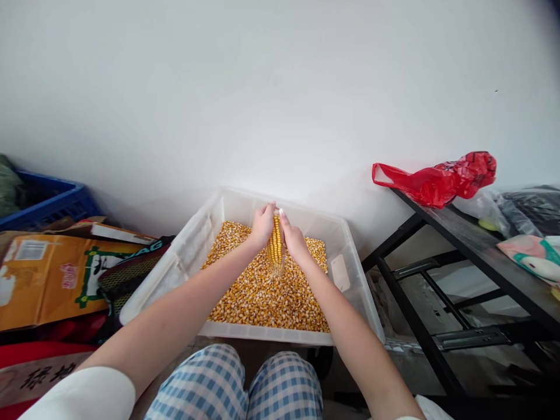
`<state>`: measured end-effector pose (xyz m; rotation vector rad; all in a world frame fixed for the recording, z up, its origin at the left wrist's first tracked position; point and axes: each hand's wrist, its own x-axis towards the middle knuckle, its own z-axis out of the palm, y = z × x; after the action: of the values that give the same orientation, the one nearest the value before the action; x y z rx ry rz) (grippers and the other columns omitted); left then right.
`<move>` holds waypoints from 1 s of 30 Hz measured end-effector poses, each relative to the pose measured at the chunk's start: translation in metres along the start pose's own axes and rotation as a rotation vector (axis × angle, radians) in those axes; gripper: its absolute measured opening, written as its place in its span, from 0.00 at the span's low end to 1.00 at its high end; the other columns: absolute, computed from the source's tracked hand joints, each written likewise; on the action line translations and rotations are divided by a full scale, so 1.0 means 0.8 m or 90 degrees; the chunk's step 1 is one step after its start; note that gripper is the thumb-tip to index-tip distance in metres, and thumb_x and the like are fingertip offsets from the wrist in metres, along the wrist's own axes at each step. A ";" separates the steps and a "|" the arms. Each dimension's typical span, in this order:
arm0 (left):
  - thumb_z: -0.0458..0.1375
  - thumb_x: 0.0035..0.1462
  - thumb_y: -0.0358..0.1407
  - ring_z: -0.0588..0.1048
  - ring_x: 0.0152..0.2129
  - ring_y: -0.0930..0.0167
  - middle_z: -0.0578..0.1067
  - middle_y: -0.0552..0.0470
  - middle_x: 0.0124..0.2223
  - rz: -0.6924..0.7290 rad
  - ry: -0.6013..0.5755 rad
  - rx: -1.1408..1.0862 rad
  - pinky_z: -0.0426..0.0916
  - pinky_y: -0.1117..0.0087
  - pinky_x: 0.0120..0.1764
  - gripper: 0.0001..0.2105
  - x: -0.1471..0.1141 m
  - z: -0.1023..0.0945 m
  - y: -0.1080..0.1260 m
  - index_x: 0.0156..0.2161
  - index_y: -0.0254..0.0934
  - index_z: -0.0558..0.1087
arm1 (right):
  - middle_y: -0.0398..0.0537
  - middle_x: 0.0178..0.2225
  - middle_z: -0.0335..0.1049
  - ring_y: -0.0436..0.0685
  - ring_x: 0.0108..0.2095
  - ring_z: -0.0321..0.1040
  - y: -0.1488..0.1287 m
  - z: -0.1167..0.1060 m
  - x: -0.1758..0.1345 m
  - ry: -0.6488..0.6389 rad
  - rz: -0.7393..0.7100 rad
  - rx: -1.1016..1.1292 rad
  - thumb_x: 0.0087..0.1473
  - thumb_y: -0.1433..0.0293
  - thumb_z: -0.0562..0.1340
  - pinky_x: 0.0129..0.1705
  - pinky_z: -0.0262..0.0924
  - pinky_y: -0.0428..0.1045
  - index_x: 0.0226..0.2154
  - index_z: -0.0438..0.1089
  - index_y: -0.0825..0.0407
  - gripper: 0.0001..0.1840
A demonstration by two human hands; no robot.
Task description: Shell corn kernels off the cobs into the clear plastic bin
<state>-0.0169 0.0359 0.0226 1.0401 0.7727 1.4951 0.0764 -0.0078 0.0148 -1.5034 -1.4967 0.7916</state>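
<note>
A translucent tub (359,294) holds corn kernels (266,300) — yellow and loose.

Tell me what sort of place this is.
Probably a storage corner, perhaps at home: a blue crate and an orange cardboard box crowd one side of the kernel-filled plastic bin, and a black-framed table bearing bags stands on the other.

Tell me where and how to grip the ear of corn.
The ear of corn is probably best gripped near its upper end, one hand from each side, as the left hand and right hand do: it is long and narrow, its lower part uncovered.
</note>
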 end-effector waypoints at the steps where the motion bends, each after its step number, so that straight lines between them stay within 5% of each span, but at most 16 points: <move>1: 0.54 0.48 0.45 0.65 0.18 0.74 0.66 0.55 0.19 0.015 -0.005 0.010 0.60 0.75 0.23 0.14 -0.001 0.000 0.000 0.23 0.35 0.67 | 0.43 0.16 0.62 0.51 0.20 0.59 -0.003 0.000 -0.002 0.000 -0.009 -0.013 0.47 0.43 0.40 0.24 0.52 0.46 0.18 0.65 0.52 0.35; 10: 0.53 0.49 0.43 0.67 0.20 0.73 0.68 0.53 0.20 -0.007 0.012 0.007 0.61 0.74 0.27 0.13 -0.004 0.004 0.002 0.22 0.34 0.68 | 0.45 0.16 0.63 0.53 0.20 0.61 -0.005 -0.001 -0.004 0.066 0.024 -0.052 0.49 0.45 0.35 0.26 0.55 0.47 0.17 0.64 0.51 0.37; 14: 0.49 0.53 0.43 0.66 0.19 0.73 0.68 0.52 0.20 0.015 -0.021 0.031 0.61 0.73 0.28 0.16 -0.009 0.008 0.009 0.21 0.35 0.68 | 0.47 0.30 0.71 0.55 0.34 0.67 -0.011 0.004 -0.007 0.055 -0.066 0.005 0.49 0.46 0.42 0.38 0.58 0.48 0.34 0.69 0.50 0.32; 19: 0.44 0.56 0.42 0.66 0.21 0.72 0.69 0.52 0.20 0.036 -0.037 0.057 0.60 0.73 0.29 0.19 -0.014 0.010 0.016 0.21 0.35 0.67 | 0.47 0.46 0.66 0.54 0.48 0.61 -0.025 0.008 -0.015 0.062 -0.148 0.054 0.53 0.50 0.43 0.50 0.53 0.49 0.48 0.63 0.48 0.29; 30: 0.46 0.54 0.43 0.65 0.18 0.73 0.67 0.53 0.18 0.002 0.008 0.075 0.60 0.73 0.26 0.18 -0.008 0.006 0.000 0.20 0.35 0.67 | 0.51 0.39 0.70 0.57 0.44 0.65 -0.017 0.008 -0.015 0.097 -0.080 -0.018 0.53 0.49 0.37 0.46 0.55 0.51 0.41 0.67 0.51 0.34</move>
<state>-0.0120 0.0291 0.0232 1.1207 0.8762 1.4750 0.0634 -0.0198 0.0223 -1.4408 -1.4772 0.5704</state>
